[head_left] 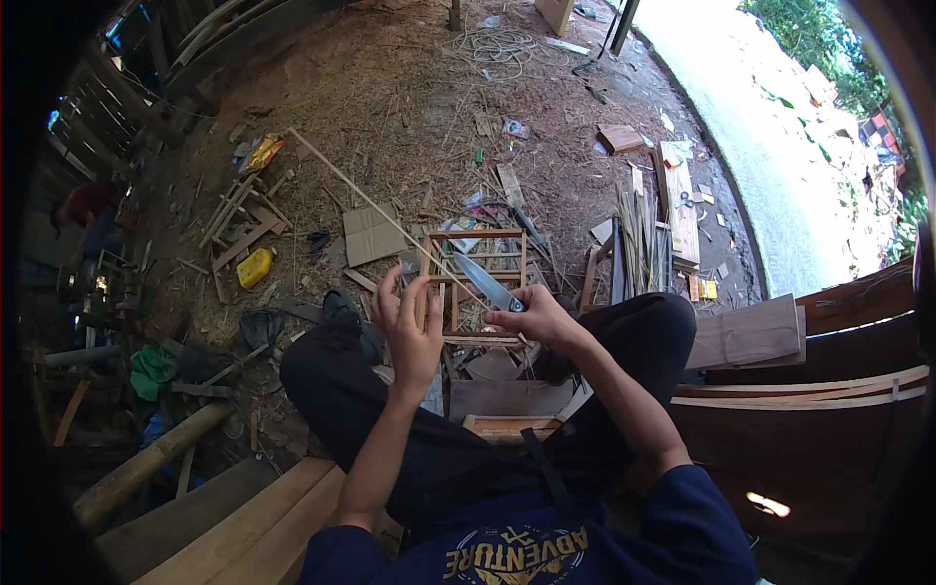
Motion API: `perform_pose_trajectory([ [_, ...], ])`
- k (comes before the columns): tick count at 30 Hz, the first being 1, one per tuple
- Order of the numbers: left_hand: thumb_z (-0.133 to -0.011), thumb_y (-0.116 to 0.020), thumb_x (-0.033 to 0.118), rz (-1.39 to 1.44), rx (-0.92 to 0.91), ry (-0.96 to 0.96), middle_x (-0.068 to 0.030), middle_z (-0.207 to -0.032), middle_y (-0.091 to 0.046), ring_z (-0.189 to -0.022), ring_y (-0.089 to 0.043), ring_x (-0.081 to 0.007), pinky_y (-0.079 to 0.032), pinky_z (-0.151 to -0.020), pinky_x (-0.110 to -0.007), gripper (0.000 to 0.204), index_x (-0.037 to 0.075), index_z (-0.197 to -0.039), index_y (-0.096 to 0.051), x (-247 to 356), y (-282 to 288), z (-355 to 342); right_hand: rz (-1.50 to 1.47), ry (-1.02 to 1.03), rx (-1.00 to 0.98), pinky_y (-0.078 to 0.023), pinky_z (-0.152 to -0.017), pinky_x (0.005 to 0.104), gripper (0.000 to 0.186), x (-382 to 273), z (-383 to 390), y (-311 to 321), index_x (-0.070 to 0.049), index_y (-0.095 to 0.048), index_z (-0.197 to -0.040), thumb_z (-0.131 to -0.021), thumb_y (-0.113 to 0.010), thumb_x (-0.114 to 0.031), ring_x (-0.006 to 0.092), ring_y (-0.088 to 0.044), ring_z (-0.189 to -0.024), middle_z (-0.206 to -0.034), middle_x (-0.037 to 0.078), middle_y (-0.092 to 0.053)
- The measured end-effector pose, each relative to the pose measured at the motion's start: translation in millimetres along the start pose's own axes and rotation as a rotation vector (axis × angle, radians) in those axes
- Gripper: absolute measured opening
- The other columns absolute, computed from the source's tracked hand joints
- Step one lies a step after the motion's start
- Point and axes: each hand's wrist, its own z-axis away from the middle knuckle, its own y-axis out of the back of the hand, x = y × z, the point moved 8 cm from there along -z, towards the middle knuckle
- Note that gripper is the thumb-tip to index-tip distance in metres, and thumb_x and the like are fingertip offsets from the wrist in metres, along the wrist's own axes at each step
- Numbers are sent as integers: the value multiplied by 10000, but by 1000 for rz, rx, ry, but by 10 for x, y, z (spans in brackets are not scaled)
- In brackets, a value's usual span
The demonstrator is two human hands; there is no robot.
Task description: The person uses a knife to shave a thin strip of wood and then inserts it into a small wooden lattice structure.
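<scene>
My right hand [538, 318] is closed round the handle of a knife [484, 280], its broad silver blade pointing up and to the left. A long, thin pale strip [363, 194], like split bamboo or wood, slants down from the upper left to beside the blade. Its near end lies by my right thumb; whether the thumb pinches it is unclear. Left of the blade, my left hand [408, 331] is raised with fingers spread, close to the strip. Below both hands, a small wooden frame [475, 234] with crossbars sits on the ground between my legs.
A flat cardboard piece [373, 234] and a yellow container [254, 268] lie to the left. Right of me are a bundle of thin strips [639, 244], a plank with scissors [685, 200] on it, and wide boards [746, 333]. Another person [90, 216] is at the far left.
</scene>
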Motion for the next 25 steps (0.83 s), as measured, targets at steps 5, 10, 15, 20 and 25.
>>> perform_pose_trajectory([
  [5, -1029, -607, 192, 970, -399, 552, -63, -1194, -645, -1110, -594, -144, -448, -984, -310, 247, 28, -1212, -638, -299, -857, 261, -130, 27, 30, -368, -498, 203, 230, -56, -31, -151, -20, -728, -872, -914, -792, -237, 7, -509, -568, -671, -47, -615],
  [10, -1057, -567, 198, 1063, -467, 544, -46, -1122, -690, -1039, -629, -100, -477, -927, -254, 263, -11, -1199, -642, -122, -928, 260, -250, 33, 27, -304, -462, 202, 218, -190, 41, -261, -18, -732, -943, -920, -779, -230, -10, -438, -529, -672, -69, -587],
  [15, -1052, -585, 214, 1153, -467, 583, -36, -1066, -700, -1018, -639, -88, -493, -902, -251, 248, 3, -1149, -672, -119, -855, 245, -346, 51, -21, -289, -429, 199, 177, -280, 74, -320, -30, -687, -992, -940, -760, -182, -8, -428, -496, -636, -73, -546],
  [20, -1058, -574, 229, 1179, -427, 590, -46, -1002, -701, -910, -669, -105, -540, -834, -258, 253, 10, -1138, -670, -211, -796, 225, -328, 132, 46, -286, -441, 194, 193, -446, 85, -254, -45, -688, -1036, -934, -768, -189, -11, -420, -500, -660, -78, -559],
  [25, -1066, -555, 242, 1209, -434, 648, -65, -936, -701, -815, -689, -139, -581, -806, -294, 264, 17, -1156, -659, -218, -745, 235, -281, 115, 213, -334, -499, 182, 324, -273, 32, 59, -27, -691, -1165, -938, -762, -247, -8, -480, -581, -786, -54, -661],
])
